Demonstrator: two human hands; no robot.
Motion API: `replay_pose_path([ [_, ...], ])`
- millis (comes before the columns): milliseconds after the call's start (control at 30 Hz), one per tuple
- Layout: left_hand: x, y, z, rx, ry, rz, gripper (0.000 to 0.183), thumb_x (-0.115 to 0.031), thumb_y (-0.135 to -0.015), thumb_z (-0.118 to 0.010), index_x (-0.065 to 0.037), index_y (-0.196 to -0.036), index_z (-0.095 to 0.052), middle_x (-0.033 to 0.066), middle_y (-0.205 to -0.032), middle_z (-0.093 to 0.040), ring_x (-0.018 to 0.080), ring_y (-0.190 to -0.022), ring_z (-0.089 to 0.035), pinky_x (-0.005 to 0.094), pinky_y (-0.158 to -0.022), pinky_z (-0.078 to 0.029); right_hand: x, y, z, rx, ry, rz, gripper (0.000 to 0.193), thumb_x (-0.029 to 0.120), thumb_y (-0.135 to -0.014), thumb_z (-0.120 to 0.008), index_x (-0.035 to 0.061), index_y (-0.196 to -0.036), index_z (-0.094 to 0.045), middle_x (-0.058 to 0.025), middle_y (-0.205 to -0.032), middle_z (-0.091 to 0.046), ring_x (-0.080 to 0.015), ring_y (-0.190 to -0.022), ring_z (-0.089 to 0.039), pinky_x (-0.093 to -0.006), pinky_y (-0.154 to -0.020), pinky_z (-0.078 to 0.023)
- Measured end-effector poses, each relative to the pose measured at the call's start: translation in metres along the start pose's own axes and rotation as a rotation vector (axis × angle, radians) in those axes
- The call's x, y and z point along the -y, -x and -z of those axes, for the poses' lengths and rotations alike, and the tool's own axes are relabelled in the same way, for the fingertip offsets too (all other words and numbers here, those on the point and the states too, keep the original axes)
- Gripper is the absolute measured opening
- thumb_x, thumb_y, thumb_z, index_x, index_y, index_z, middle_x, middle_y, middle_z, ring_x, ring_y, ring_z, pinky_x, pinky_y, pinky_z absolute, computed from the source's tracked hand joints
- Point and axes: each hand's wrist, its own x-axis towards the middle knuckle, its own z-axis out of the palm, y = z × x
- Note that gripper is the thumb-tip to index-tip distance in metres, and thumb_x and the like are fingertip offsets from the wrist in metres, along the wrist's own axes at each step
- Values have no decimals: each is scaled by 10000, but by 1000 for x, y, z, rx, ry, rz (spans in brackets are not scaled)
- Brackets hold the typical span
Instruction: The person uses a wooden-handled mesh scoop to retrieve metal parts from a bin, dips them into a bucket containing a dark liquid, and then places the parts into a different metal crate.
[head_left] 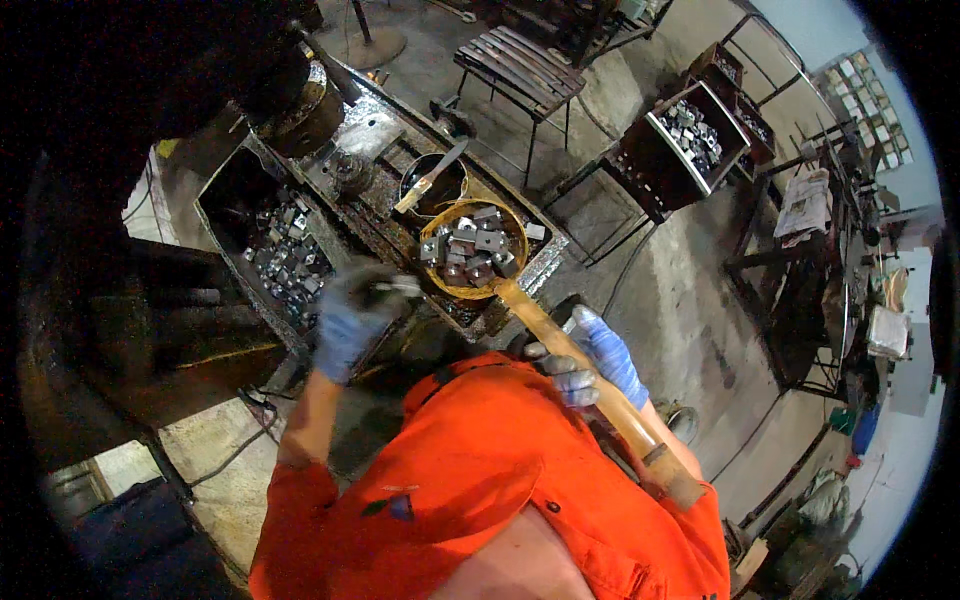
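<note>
While right hand [592, 362] grips ladle handle [590, 385], left hand [352, 312] raised, fingers curled.

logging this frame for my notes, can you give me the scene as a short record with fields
setting: metal workshop, oily workbench
left hand: gloved, closed on a small metal tool at the bench edge
right hand: gloved, gripping the wooden handle of a round scoop
scoop contents: square metal blocks
left of bench: bin of metal blocks
farther right: crate of metal blocks on a stand
clothing: orange shirt
</note>
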Motion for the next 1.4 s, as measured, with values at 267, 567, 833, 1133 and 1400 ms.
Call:
replay_pose_path([
  [267,6,-19,-86,255,-470,-555,157,-123,-715,-623,-113,-869,-601,80,-860,-553,250,-732,-590,349,-561,-482,-13,-11,-51,-111,50,64,573,523,-834,-477,-33,-969,-497,4,-581,-395,-93,-419,-363,-239,-357,-309],
  [567,24,-12,-82,329,-648,-712,128,-131,-724,-567,-118,-852,-567,65,-869,-531,242,-654,-572,350,-490,-461,-9,-4,-58,-85,61,68,594,529,-833,-472,-44,-989,-501,-2,-617,-413,-80,-424,-366,-216,-349,-300],
  [833,10,-21,-58,297,-371,-610,317,-119,-707,-663,-111,-1013,-579,96,-889,-568,288,-761,-592,359,-625,-497,-4,4,-28,31,-61,-11,648,536,-821,-482,-45,-1107,-465,-8,-617,-415,-90,-457,-390,-225,-344,-303],
  [1133,28,-93,-61,117,-462,-539,256,-120,-774,-600,-54,-1020,-582,141,-1006,-577,322,-887,-574,364,-744,-487,-9,6,-16,29,-108,14,644,523,-821,-497,-35,-1140,-454,-13,-615,-417,-84,-443,-395,-213,-320,-306],
  [1400,37,-89,-71,291,-297,-376,355,-62,-806,-504,-43,-1160,-513,172,-1198,-498,321,-1060,-514,355,-882,-438,-8,7,-6,89,-130,6,641,517,-815,-507,-26,-1149,-446,-21,-614,-413,-101,-448,-396,-222,-324,-308],
])
